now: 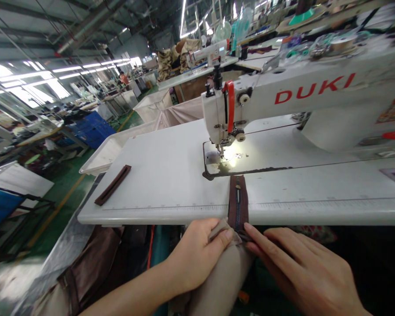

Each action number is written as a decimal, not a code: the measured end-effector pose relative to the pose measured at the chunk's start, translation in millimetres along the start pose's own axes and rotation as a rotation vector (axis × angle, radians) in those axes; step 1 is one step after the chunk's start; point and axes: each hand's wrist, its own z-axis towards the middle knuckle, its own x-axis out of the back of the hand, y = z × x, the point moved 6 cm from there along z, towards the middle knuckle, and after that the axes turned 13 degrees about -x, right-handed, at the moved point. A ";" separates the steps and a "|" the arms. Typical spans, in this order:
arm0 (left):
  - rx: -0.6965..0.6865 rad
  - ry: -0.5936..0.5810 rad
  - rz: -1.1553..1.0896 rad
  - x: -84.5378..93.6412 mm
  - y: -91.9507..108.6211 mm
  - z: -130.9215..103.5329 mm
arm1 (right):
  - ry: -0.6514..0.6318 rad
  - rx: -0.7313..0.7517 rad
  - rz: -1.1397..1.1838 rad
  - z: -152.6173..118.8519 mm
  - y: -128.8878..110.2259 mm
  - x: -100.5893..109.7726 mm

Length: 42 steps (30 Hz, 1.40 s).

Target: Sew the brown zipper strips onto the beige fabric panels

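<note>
My left hand (206, 250) is closed on a bunched edge of beige fabric (228, 272) at the table's front edge. A brown zipper (238, 199) with dark teeth lies over that edge, its top end flat on the table and its lower end against the fabric. My right hand (303, 265) pinches the lower end of the zipper between thumb and index finger. Beyond the zipper stands the white sewing machine (270, 101), its needle and presser foot (221, 151) lit by a lamp, with nothing seen under the foot.
A brown strip with a slit (113, 185) lies on the left of the sewing table (164, 175). White bins (105, 151) adjoin the table's far left side. Brown fabric (92, 259) hangs at lower left. Thread and small items (335, 46) sit on top of the machine.
</note>
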 end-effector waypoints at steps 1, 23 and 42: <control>0.002 0.003 0.002 0.2 0.1 0.1 | 0.004 -0.001 0.000 0.0 0.4 0.5; -0.015 -0.013 -0.013 -1.7 -2.0 0.6 | -0.016 -0.037 0.030 -3.1 3.1 -2.7; -0.015 -0.015 -0.072 -5.0 -3.4 0.1 | -0.065 0.126 -0.143 -3.3 -3.8 2.0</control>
